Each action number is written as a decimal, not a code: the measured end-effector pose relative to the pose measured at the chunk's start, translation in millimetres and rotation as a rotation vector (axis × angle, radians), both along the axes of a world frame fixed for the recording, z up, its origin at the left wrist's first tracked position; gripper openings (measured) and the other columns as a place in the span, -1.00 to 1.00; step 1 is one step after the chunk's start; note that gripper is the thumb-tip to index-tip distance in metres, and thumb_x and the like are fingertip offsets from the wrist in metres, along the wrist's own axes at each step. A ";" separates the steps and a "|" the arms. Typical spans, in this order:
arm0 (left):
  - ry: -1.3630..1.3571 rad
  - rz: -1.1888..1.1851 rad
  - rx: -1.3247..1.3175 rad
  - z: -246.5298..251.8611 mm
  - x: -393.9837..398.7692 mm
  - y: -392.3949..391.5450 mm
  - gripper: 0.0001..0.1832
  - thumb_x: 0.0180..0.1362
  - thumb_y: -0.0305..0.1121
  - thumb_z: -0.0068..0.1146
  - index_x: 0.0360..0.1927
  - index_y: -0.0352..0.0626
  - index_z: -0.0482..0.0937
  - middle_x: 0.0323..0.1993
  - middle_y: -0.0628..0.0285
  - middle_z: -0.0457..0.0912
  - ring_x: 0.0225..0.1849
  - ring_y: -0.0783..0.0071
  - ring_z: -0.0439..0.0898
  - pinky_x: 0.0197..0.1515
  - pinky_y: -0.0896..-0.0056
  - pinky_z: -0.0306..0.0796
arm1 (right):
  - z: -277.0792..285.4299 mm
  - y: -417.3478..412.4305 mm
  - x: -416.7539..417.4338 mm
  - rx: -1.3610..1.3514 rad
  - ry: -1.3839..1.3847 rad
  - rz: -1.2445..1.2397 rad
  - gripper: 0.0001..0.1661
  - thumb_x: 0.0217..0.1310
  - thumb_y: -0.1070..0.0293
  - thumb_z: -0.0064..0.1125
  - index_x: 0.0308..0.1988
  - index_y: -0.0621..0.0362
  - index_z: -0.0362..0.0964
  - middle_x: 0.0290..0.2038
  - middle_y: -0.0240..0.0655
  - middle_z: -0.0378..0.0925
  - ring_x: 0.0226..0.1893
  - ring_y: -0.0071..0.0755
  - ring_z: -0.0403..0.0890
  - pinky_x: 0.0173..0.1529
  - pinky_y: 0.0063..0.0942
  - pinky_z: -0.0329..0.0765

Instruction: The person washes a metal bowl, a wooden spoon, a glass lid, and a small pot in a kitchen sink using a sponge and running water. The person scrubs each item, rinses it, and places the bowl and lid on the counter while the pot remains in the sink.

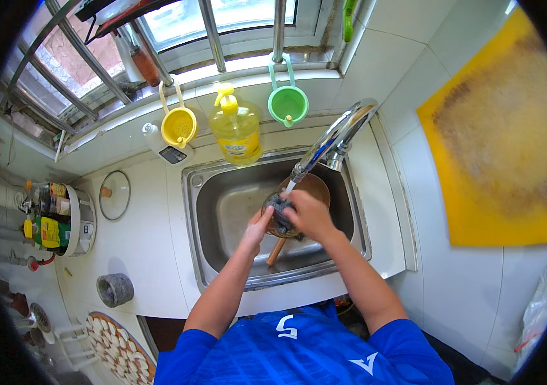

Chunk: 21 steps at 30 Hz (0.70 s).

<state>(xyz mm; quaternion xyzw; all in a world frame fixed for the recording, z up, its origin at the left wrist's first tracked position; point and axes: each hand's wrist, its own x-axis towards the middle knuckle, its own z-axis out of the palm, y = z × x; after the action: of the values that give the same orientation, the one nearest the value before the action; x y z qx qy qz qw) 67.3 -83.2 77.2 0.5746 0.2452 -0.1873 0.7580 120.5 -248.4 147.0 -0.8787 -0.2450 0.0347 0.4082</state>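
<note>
Over the steel sink (pixel 220 226), my left hand (pixel 255 232) grips the side of a small round bowl (pixel 273 231) that looks like clear glass. My right hand (pixel 309 215), slightly blurred, presses a dark grey scrubbing pad or cloth (pixel 280 208) inside it. Water runs from the chrome faucet (pixel 321 139) onto the pad beside my right fingers. Beneath the bowl lies a brown pan (pixel 319 185), partly hidden by my hands. A wooden handle (pixel 276 252) sticks out below the bowl; what it joins is covered.
Behind the sink stands a yellow dish soap bottle (pixel 236 139), between hanging yellow (pixel 178 126) and green strainers (pixel 288 105). To the left are a glass lid (pixel 114 195), a stone mortar (pixel 115 289) and a bottle caddy (pixel 81 221). A yellow board (pixel 500 144) hangs at right.
</note>
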 end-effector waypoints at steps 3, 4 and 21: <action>0.062 0.161 -0.093 16.1 1.6 -20.6 -0.47 0.15 0.19 -0.13 -0.03 0.00 0.42 -0.24 0.33 0.52 -0.23 0.53 0.48 -0.16 0.38 0.38 | -32.9 20.1 -18.5 -0.025 0.068 -0.017 -0.44 -0.05 0.14 0.19 -0.03 0.14 0.33 -0.09 -0.09 0.42 -0.07 -0.03 0.45 -0.03 -0.25 0.41; 0.124 0.230 -0.200 5.8 2.9 -22.2 -0.45 0.14 0.21 -0.13 -0.01 0.00 0.41 -0.24 0.31 0.51 -0.23 0.50 0.49 -0.16 0.35 0.39 | -38.6 24.8 -19.1 0.092 0.189 -0.003 -0.43 -0.06 0.09 0.19 -0.06 0.15 0.32 -0.12 -0.08 0.42 -0.09 -0.01 0.45 -0.04 -0.22 0.40; 0.137 0.127 -0.189 -20.3 27.2 6.5 -0.30 0.06 0.24 -0.04 0.06 -0.14 0.38 -0.20 0.18 0.52 -0.15 0.39 0.49 -0.13 0.23 0.37 | -30.4 9.4 -3.4 -0.370 -0.093 0.444 -0.67 -0.19 0.42 0.15 -0.26 0.09 0.37 -0.26 -0.20 0.43 -0.17 -0.05 0.46 -0.10 -0.18 0.40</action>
<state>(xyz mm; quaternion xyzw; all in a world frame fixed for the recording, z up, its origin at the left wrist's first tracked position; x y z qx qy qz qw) 94.6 -76.7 56.9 0.4700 0.3136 -0.2001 0.8004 117.1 -239.0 116.6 -0.8638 -0.4392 0.1269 0.2116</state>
